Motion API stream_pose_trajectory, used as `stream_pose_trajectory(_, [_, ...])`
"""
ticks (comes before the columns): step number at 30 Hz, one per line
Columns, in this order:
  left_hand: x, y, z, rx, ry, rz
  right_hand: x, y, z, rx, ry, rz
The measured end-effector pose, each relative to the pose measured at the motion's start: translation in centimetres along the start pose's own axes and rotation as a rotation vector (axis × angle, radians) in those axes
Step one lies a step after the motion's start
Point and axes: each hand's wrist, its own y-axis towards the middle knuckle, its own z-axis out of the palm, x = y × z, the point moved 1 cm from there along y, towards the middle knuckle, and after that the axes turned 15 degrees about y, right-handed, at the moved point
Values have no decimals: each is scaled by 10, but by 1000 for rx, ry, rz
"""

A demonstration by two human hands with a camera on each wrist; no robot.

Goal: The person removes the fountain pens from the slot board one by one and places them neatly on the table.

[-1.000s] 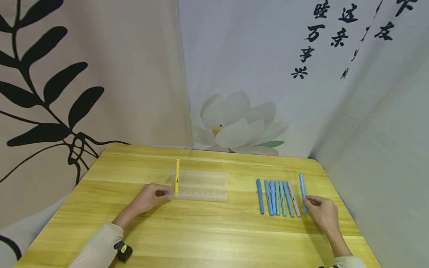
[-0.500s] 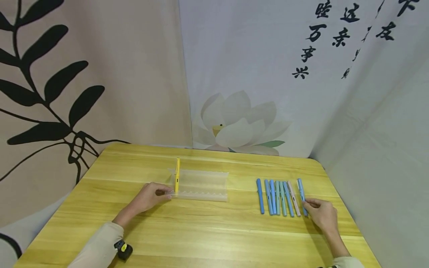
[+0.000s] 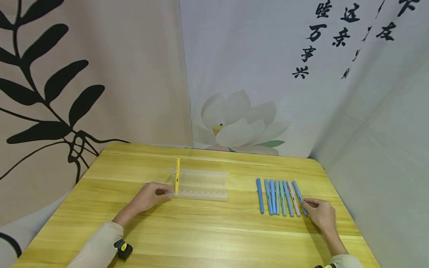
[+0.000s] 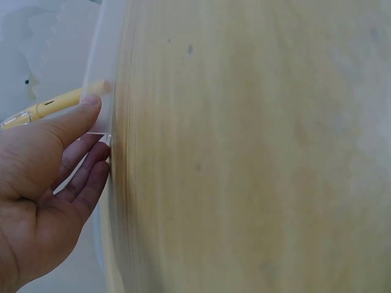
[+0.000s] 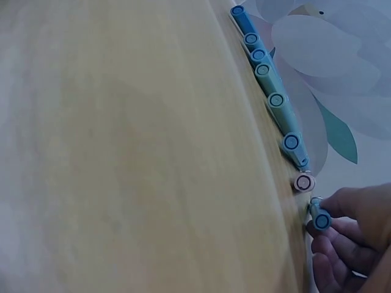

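Note:
My left hand (image 3: 152, 195) pinches the near left corner of a clear plastic pen rack (image 3: 204, 183) with scalloped edges. In the left wrist view its thumb lies over the clear edge, the other fingers curled below. A yellow pen (image 3: 177, 175) rests across the rack's left end, just beyond that hand. At the right, my right hand (image 3: 321, 214) pinches a blue pen (image 3: 297, 190) between thumb and fingers near its close end. This pen slants beside a pale pink pen (image 3: 294, 199), its far end leaning left. The right wrist view shows the pen's round end (image 5: 322, 221) between the fingertips.
Left of the pink pen, several blue and green pens lie roughly side by side, among them a darker blue pen (image 3: 260, 196) at the left end and a green pen (image 3: 283, 199). The wooden table (image 3: 207, 238) backs onto a printed curtain (image 3: 248, 74).
The blue pen in my right hand has come down, its far end swinging left toward the pink pen. My right hand has shifted slightly left; my left hand holds its place on the rack.

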Motion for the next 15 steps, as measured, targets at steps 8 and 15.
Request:
stream_pose_trajectory(8, [0,0,0,1,-6,4,1,2,1,25,0,25])
stream_pose_trajectory(15, [1,1,1,0,-14,-10,2,0,1,43,5,49])
